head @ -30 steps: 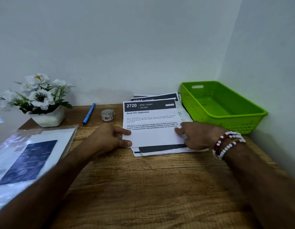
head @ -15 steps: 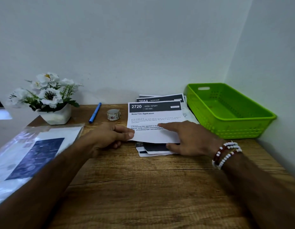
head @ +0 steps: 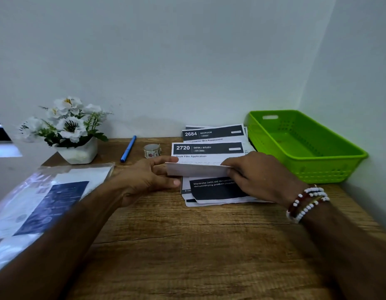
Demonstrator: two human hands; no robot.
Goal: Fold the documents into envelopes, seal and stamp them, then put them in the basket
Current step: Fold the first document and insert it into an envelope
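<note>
**A:** What is new in your head view?

**B:** The near edge of your top sheet (head: 196, 169) now comes up further over the page, so your first fold is nearly made. Your left hand (head: 144, 180) pinches its left end and your right hand (head: 261, 176) pinches its right end. It lies on the pile (head: 213, 133), beside the basket (head: 306, 167).

**A:** How many things?

**B:** At least three sheets, one basket, one pen (head: 128, 148), one tape roll (head: 152, 150).

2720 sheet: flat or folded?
Mid-fold. The left hand and right hand pinch the near edge of the 2720 sheet, turned back over its text; the header shows. Crease set or not: cannot tell.
</note>
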